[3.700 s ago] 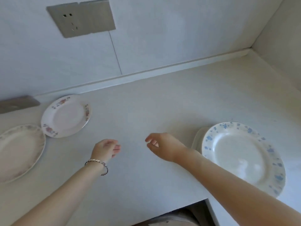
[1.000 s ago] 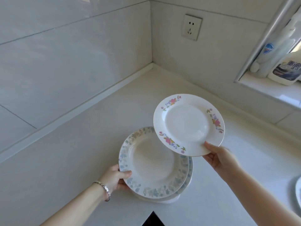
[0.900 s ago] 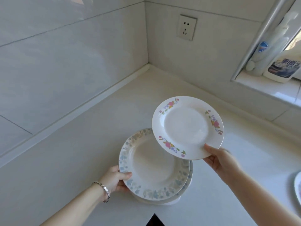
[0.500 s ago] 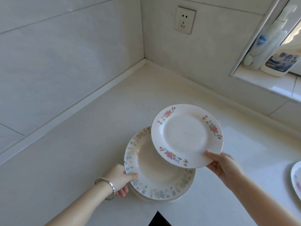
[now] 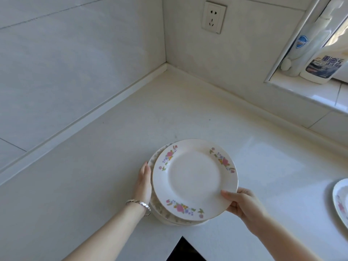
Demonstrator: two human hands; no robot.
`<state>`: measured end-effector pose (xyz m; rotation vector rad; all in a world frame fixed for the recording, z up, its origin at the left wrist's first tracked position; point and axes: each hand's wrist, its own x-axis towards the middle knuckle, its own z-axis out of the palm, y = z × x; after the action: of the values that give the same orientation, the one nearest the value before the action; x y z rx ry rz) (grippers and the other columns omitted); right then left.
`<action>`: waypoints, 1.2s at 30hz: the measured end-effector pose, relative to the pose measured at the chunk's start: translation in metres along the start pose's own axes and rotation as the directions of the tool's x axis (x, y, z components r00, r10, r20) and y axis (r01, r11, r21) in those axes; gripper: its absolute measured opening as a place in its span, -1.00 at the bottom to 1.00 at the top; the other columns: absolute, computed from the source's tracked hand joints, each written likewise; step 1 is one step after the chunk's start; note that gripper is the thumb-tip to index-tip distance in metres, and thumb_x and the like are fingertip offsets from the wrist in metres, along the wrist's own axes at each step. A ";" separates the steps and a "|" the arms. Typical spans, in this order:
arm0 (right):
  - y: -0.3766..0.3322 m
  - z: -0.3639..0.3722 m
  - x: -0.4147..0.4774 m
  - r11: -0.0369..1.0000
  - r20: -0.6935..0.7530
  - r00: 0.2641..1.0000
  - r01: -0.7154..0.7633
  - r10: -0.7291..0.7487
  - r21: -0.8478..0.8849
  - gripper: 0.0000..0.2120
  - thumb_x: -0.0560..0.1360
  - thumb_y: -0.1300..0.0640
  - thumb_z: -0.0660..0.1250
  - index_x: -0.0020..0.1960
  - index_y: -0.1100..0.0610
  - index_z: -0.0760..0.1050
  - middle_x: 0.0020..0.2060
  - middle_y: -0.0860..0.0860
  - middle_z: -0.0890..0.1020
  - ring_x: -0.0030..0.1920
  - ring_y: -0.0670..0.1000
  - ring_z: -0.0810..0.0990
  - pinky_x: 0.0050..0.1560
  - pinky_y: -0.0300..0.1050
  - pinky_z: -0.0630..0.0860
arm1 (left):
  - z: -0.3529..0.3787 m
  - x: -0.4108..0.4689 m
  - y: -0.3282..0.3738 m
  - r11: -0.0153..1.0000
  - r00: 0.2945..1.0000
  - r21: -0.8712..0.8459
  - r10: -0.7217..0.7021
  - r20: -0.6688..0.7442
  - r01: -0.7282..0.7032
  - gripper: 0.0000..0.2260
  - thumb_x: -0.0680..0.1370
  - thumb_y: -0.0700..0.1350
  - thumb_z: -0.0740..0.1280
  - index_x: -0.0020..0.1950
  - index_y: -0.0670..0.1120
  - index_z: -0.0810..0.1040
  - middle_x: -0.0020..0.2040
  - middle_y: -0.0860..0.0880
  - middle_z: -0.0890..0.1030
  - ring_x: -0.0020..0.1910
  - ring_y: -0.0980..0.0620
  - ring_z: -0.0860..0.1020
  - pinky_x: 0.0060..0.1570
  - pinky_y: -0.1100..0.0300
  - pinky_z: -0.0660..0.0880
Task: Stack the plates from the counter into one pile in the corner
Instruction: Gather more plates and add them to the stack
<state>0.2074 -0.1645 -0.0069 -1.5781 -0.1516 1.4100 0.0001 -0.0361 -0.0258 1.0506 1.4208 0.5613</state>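
A white plate with pink flowers on its rim [image 5: 194, 178] lies over a pile of larger plates [image 5: 160, 211] on the white counter [image 5: 94, 166]. My right hand [image 5: 243, 205] grips the flowered plate at its near right rim, thumb on top. My left hand [image 5: 144, 182] is pressed flat against the left edge of the pile, a bracelet on its wrist. The pile under the top plate is mostly hidden; only its left and near rims show. The counter's corner [image 5: 166, 65] lies farther back.
Another flowered plate [image 5: 340, 200] is cut off at the right edge. A wall socket [image 5: 213, 16] sits above the corner. Two bottles [image 5: 323, 65] stand on a window ledge at the upper right. A dark gap [image 5: 185, 249] opens at the counter's near edge.
My right hand has lowered the flowered plate from above onto the pile. My left hand has shifted from gripping the pile's near-left rim to lying along its left edge.
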 end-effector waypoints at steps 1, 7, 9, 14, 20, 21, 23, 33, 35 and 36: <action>0.003 0.001 0.000 1.000 -0.001 1.000 0.003 -0.003 -0.019 -0.86 0.45 0.39 0.29 -0.26 0.31 0.56 -0.42 0.10 0.68 -0.41 -0.03 0.67 -0.39 -0.24 0.60 | 0.002 -0.001 0.000 1.000 1.000 0.021 0.004 -0.009 -0.004 -0.56 0.64 0.07 -0.03 0.51 -0.01 0.14 0.51 0.03 0.23 0.49 0.02 0.21 0.47 0.09 0.13; 0.007 0.009 -0.002 0.900 -0.017 0.997 0.060 -0.075 -0.431 -0.82 0.53 0.19 0.25 -0.21 0.23 0.50 -0.50 0.04 0.64 -0.52 -0.04 0.61 -0.46 -0.23 0.54 | 0.002 0.009 -0.005 0.997 0.999 0.068 0.043 -0.013 -0.042 -0.53 0.57 0.10 0.07 0.44 -0.05 0.29 0.42 -0.04 0.40 0.41 -0.05 0.37 0.41 0.01 0.28; 0.007 0.009 -0.003 0.685 0.004 0.996 0.067 -0.093 -0.726 -0.70 0.54 0.01 0.21 -0.30 0.15 0.43 -0.60 -0.01 0.57 -0.64 -0.09 0.49 -0.54 -0.31 0.42 | 0.002 0.011 -0.007 0.997 1.000 0.072 0.025 -0.016 -0.024 -0.57 0.58 0.06 0.07 0.41 -0.06 0.31 0.36 -0.04 0.45 0.34 -0.05 0.42 0.34 0.04 0.35; 0.005 0.006 0.002 0.320 -0.087 0.977 -0.022 -0.193 -0.947 -0.53 0.47 -0.24 0.16 -0.42 0.09 0.31 -0.50 -0.04 0.51 -0.51 -0.04 0.43 -0.44 -0.22 0.31 | 0.003 0.010 -0.007 0.997 0.998 0.045 0.057 -0.008 -0.056 -0.62 0.60 -0.03 0.07 0.41 -0.08 0.32 0.31 -0.06 0.49 0.26 -0.04 0.48 0.11 0.17 0.40; 0.008 0.003 0.026 0.882 -0.192 0.939 0.180 -0.287 -0.436 -0.51 0.53 -0.15 0.16 0.36 0.10 0.32 0.25 0.00 0.47 0.24 0.03 0.46 0.17 -0.12 0.39 | 0.003 0.015 -0.003 0.997 0.999 -0.061 -0.052 -0.008 0.052 -0.62 0.59 0.01 0.08 0.30 -0.18 0.37 0.26 -0.30 0.47 0.02 -0.11 0.56 0.02 0.05 0.49; 0.012 0.006 0.033 0.949 -0.158 0.963 0.170 -0.216 -0.265 -0.39 0.50 -0.24 0.14 0.45 0.05 0.20 0.38 -0.03 0.35 0.38 0.03 0.34 0.35 -0.04 0.29 | 0.004 0.014 -0.003 0.991 0.995 -0.088 -0.103 -0.008 0.102 -0.64 0.60 0.02 0.05 0.24 -0.17 0.43 0.21 -0.28 0.52 0.02 -0.14 0.57 -0.01 0.08 0.50; 0.027 0.013 0.045 0.989 -0.067 0.987 0.144 -0.146 -0.042 -0.11 0.27 -0.52 0.13 0.45 -0.04 0.24 0.42 -0.05 0.35 0.41 0.02 0.33 0.45 0.10 0.21 | 0.006 0.013 -0.004 0.972 0.983 -0.152 -0.181 0.016 0.182 -0.63 0.62 0.09 -0.02 0.01 0.01 0.55 0.00 -0.08 0.61 -0.05 -0.03 0.56 -0.10 0.17 0.47; 0.049 0.031 0.044 0.954 -0.098 0.963 0.264 -0.252 0.141 -0.43 0.48 -0.31 0.04 0.32 0.01 0.42 0.18 -0.02 0.58 0.23 -0.03 0.51 0.36 0.07 0.35 | -0.001 0.014 -0.004 0.926 0.944 -0.187 -0.311 0.112 0.328 -0.46 0.56 0.29 -0.07 0.37 0.07 0.41 0.27 -0.02 0.55 0.18 -0.03 0.51 -0.10 0.18 0.48; 0.050 0.031 0.045 0.953 -0.119 0.955 0.285 -0.272 0.106 -0.34 0.43 -0.38 0.07 0.39 -0.02 0.35 0.28 -0.03 0.51 0.31 -0.02 0.45 0.42 0.11 0.28 | -0.002 0.015 -0.005 0.932 0.943 -0.154 -0.315 0.109 0.329 -0.44 0.53 0.33 -0.08 0.36 0.09 0.42 0.28 0.00 0.55 0.22 -0.03 0.52 0.03 0.12 0.49; 0.050 0.031 0.046 0.949 -0.113 0.949 0.304 -0.295 0.079 -0.28 0.37 -0.45 0.10 0.41 -0.09 0.30 0.36 -0.06 0.44 0.37 -0.04 0.38 0.44 0.10 0.24 | -0.003 0.016 -0.006 0.935 0.943 -0.136 -0.315 0.109 0.328 -0.42 0.52 0.35 -0.08 0.34 0.09 0.44 0.25 -0.01 0.57 0.21 -0.04 0.53 0.07 0.10 0.49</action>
<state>0.1730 -0.1434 -0.0699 -1.4726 -0.2500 1.0842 -0.0027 -0.0244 -0.0382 0.6923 1.4139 0.3733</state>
